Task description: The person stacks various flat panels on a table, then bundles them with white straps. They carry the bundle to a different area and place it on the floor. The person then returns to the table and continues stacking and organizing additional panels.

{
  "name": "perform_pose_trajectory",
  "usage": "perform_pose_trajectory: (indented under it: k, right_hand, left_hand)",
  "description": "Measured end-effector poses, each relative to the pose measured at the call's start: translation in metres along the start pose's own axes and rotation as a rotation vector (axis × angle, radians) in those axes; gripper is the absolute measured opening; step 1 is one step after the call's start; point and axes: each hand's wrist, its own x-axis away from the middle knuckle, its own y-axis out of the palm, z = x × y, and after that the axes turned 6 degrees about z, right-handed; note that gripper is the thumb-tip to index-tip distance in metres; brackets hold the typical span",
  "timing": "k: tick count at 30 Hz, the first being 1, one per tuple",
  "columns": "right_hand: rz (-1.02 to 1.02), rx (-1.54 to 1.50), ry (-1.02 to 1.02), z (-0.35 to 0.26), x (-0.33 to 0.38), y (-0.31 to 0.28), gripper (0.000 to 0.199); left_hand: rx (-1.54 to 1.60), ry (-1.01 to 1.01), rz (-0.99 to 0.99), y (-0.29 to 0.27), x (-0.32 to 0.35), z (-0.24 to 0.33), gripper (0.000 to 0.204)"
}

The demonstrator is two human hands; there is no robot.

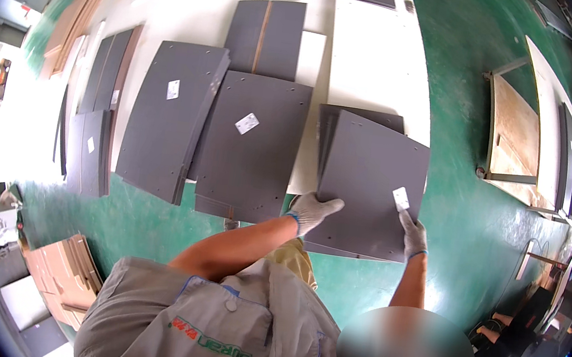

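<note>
A dark grey panel [370, 189] with small holes near its edges lies at the right front of the white table, on top of other grey panels [363, 115]. My left hand [313, 213], in a pale knitted glove, grips its left edge with the thumb on the top face. On the opposite edge, my gloved right hand [413, 236] holds the panel, its thumb beside a white label [400, 198]. The fingers of both hands are partly hidden at the edges. Left of my hands lies another labelled grey panel [250, 152] on a stack.
More grey panels [172, 113] are stacked leftward on the white table [378, 53], several overhanging its near edge. Farther back lies a grey panel with a brown stripe [265, 35]. A wheeled trolley [515, 136] stands right on the green floor [460, 115]. Cardboard [64, 272] is at lower left.
</note>
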Motion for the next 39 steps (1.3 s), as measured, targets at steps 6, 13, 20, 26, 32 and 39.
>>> perform_pose_trajectory:
  k: [6, 13, 20, 26, 32, 39]
  right_hand:
    - [0.048, -0.076, 0.088, 0.011, 0.091, 0.017, 0.07]
    - [0.016, -0.074, -0.022, 0.003, 0.156, 0.209, 0.054]
    - [0.023, -0.142, -0.056, -0.016, 0.277, 0.286, 0.05]
    - [0.272, 0.638, -0.055, -0.02, 0.334, 0.356, 0.08]
    - [0.024, 0.238, -0.102, -0.091, 0.39, 0.371, 0.046]
    - [0.188, 0.284, -0.039, -0.178, 0.45, 0.435, 0.043]
  left_hand:
    - [-0.05, 0.035, -0.105, -0.059, 0.049, 0.038, 0.051]
    - [0.037, 0.257, 0.049, -0.237, 0.033, -0.033, 0.06]
    - [0.462, 0.008, -0.477, -0.309, 0.116, -0.046, 0.084]
    - [-0.411, 0.876, 0.157, -0.366, 0.138, -0.069, 0.058]
    - [-0.401, 0.647, -0.008, -0.495, 0.089, -0.097, 0.05]
    - [-0.474, 0.46, -0.454, -0.539, 0.069, -0.145, 0.028]
